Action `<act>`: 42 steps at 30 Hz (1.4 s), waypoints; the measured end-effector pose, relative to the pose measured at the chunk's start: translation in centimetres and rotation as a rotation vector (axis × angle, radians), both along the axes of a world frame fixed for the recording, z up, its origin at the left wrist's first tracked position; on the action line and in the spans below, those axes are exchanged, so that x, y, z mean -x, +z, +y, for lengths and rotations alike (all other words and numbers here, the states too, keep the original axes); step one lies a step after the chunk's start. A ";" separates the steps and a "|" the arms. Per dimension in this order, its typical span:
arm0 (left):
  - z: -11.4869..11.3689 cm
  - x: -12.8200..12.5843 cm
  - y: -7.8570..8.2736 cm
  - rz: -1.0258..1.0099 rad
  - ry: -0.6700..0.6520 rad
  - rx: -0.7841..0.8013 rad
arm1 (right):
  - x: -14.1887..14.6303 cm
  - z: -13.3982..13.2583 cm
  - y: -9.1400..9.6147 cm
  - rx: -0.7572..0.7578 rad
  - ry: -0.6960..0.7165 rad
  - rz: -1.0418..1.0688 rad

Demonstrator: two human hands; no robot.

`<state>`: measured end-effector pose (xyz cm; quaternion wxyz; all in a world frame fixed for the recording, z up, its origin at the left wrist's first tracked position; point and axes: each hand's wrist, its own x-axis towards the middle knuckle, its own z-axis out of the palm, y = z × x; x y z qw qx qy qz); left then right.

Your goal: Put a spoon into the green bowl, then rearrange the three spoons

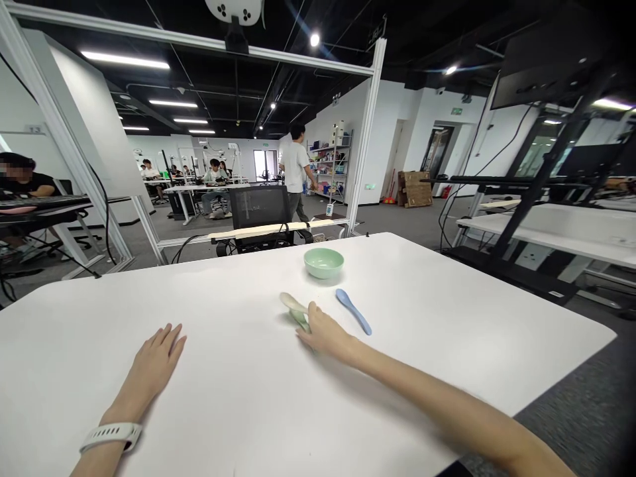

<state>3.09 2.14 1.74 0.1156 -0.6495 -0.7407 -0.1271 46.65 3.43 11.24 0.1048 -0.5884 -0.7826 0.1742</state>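
Note:
My left hand (152, 368) lies flat on the white table (233, 404) with its fingers spread, touching nothing else, and a white wristband (112, 436) circles that wrist. My right hand (322, 331) rests over a pale green spoon (300, 320), partly hiding it. A cream spoon (293, 302) lies against the green one, its bowl poking out beyond my fingers. To the right of my hand lies a blue plastic spoon (353, 311), apart from it. Further back stands a pale green bowl (324, 262).
A white metal frame (370, 132) rises beyond the table, with a black office chair (259, 207) behind the far edge. Further off, a person in a white T-shirt (295, 169) stands near a loaded shelf (330, 169). Seated people work at desks on the left.

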 end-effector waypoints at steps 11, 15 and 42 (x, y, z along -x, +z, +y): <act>-0.1 0.1 0.1 0.007 -0.043 -0.005 | -10.8 4.7 -1.2 -0.300 -0.225 0.312; 0.1 0.2 -0.5 -0.005 -0.019 -0.007 | -18.4 7.1 -1.2 -0.376 -0.387 0.294; 0.7 1.1 -1.3 -0.033 -0.010 -0.028 | -25.8 8.1 -5.1 -0.383 -0.540 0.181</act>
